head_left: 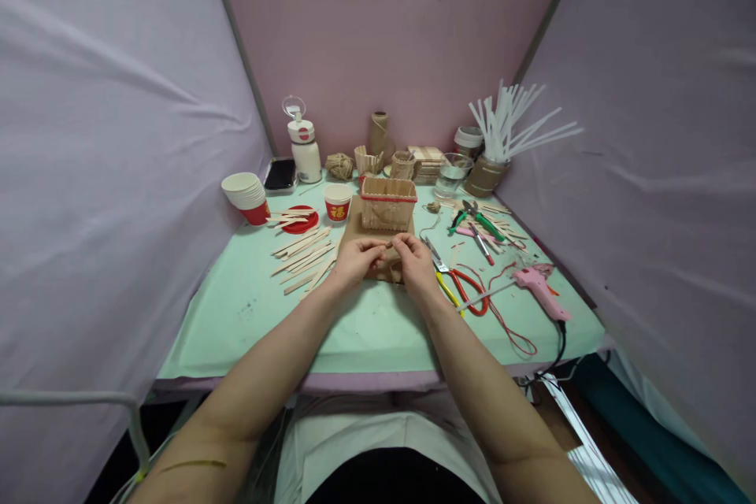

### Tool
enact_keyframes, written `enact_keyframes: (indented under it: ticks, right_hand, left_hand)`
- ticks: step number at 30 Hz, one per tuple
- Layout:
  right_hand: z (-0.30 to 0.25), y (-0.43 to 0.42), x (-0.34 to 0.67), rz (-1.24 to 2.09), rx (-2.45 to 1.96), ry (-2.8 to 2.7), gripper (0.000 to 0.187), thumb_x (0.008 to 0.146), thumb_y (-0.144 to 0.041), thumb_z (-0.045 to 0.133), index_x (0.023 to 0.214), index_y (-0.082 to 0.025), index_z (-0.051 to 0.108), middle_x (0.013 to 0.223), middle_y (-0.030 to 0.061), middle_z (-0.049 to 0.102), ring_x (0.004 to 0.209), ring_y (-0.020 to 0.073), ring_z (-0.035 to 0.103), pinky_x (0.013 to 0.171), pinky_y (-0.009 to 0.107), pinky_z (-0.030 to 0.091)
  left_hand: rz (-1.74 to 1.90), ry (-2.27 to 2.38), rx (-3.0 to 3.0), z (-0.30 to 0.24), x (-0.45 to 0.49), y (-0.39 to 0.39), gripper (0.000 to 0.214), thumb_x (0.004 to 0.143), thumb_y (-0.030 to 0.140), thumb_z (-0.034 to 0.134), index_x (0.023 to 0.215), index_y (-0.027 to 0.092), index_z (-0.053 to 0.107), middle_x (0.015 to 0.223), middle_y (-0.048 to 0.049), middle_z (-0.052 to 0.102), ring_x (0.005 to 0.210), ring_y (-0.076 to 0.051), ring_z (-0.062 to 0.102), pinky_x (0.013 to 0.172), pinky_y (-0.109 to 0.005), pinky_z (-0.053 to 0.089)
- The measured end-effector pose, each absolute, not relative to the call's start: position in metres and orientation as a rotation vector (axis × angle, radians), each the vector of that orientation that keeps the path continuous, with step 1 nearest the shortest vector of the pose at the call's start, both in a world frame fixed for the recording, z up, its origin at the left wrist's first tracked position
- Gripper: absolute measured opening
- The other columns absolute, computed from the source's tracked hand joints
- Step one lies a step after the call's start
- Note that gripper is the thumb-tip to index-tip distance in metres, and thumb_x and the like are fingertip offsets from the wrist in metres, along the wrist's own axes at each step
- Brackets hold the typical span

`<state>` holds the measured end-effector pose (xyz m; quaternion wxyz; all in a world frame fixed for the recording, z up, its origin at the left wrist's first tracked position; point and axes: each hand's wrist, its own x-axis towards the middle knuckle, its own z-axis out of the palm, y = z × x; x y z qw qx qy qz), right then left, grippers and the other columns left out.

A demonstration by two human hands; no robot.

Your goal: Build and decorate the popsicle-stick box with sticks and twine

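My left hand (pixel 355 258) and my right hand (pixel 415 261) meet over a brown board (pixel 354 227) in the middle of the green table (pixel 248 315). Both pinch a short wooden stick (pixel 385 245) held level between their fingertips. Just beyond them stands a small basket of wooden sticks (pixel 388 202) with a red rim. Loose flat sticks (pixel 304 256) lie fanned out left of my left hand. Red-handled scissors (pixel 464 282) lie right of my right hand.
A pink glue gun (pixel 540 287) with a red cord lies at right, pliers (pixel 477 222) behind it. Paper cups (pixel 248 197), a red lid (pixel 299 219), a white bottle (pixel 304 146), twine (pixel 339 166) and a jar of white glue rods (pixel 493 165) line the back. Fabric walls enclose three sides.
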<state>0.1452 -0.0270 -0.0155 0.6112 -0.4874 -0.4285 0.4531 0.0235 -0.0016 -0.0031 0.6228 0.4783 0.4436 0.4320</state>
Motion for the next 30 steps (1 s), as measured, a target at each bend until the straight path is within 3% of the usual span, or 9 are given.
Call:
enact_keyframes:
  ticks: [3,6,12,23,30]
  right_hand:
    - [-0.0174,-0.0266,0.1485,0.757,-1.213,-1.164,0.019,0.079,-0.04,0.056,0.078,-0.021,0.056,0.076,-0.0005,0.058,0.064,0.0143,0.049,0.06,0.029,0.043]
    - [-0.0178,-0.0284,0.1521,0.295,-1.273,-1.407,0.008,0.079,-0.029,0.056,0.079,-0.021,0.058,0.083,0.0025,0.061,0.085,0.0198,0.052,0.081,0.036,0.041]
    - [-0.0165,-0.0334,0.1537,-0.028,-1.307,-1.652,0.01,0.081,-0.024,0.061,0.09,-0.023,0.062,0.096,0.0044,0.062,0.098,0.0234,0.048,0.086,0.039,0.034]
    - [-0.0204,-0.0298,0.1544,0.064,-1.31,-1.636,0.012,0.09,-0.025,0.049,0.082,-0.021,0.058,0.09,0.0052,0.062,0.093,0.0229,0.048,0.083,0.039,0.034]
    - [-0.0172,-0.027,0.1524,0.442,-1.219,-1.431,0.013,0.085,-0.029,0.049,0.077,-0.021,0.056,0.081,0.0033,0.06,0.084,0.0197,0.053,0.079,0.035,0.039]
  left_hand:
    - [1.056,1.151,1.308,-0.0075,0.0227,-0.0015,0.017,0.07,0.021,0.065,0.082,0.013,0.073,0.063,-0.0019,0.066,0.054,-0.01,0.054,0.054,-0.021,0.041]
    - [1.118,1.203,1.506,-0.0106,0.0217,-0.0016,0.02,0.073,0.021,0.059,0.085,0.015,0.074,0.073,-0.0034,0.07,0.065,-0.013,0.06,0.063,-0.023,0.045]
    - [1.131,1.205,1.586,-0.0114,0.021,-0.0005,0.024,0.073,0.018,0.056,0.087,0.015,0.075,0.083,-0.0055,0.073,0.076,-0.016,0.063,0.073,-0.025,0.047]
    - [1.141,1.108,1.58,-0.0076,0.0218,-0.0021,0.023,0.075,0.032,0.059,0.081,0.014,0.073,0.067,-0.0029,0.067,0.064,-0.013,0.058,0.061,-0.023,0.046]
    - [1.13,1.141,1.55,-0.01,0.0216,-0.0016,0.024,0.077,0.034,0.059,0.082,0.014,0.071,0.069,-0.0034,0.067,0.064,-0.014,0.059,0.062,-0.024,0.046]
